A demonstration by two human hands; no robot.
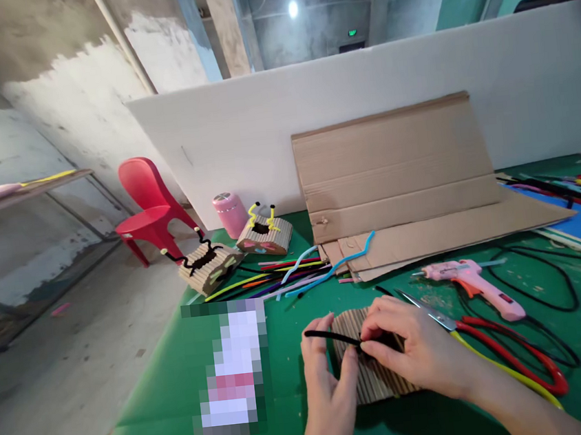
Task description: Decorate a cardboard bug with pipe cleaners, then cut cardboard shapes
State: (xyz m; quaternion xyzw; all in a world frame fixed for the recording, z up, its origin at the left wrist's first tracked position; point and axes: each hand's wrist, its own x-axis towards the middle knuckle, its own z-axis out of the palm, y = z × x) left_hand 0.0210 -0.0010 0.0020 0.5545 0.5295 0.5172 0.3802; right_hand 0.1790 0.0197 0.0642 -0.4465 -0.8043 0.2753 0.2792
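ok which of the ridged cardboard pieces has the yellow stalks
The back piece, beside the pink canister: its bent yellow stalks set it apart. The left piece has black stalks; the nearest piece sits under a black pipe cleaner.

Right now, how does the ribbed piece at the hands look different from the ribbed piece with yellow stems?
The near piece is between the left hand and the right hand; the yellow-stemmed piece sits farther back, near a pink cylinder. At the near piece, the right hand pinches one black strip, while the yellow-stemmed piece bears two dark-tipped yellow stems. Both have ribbed brownish tops.
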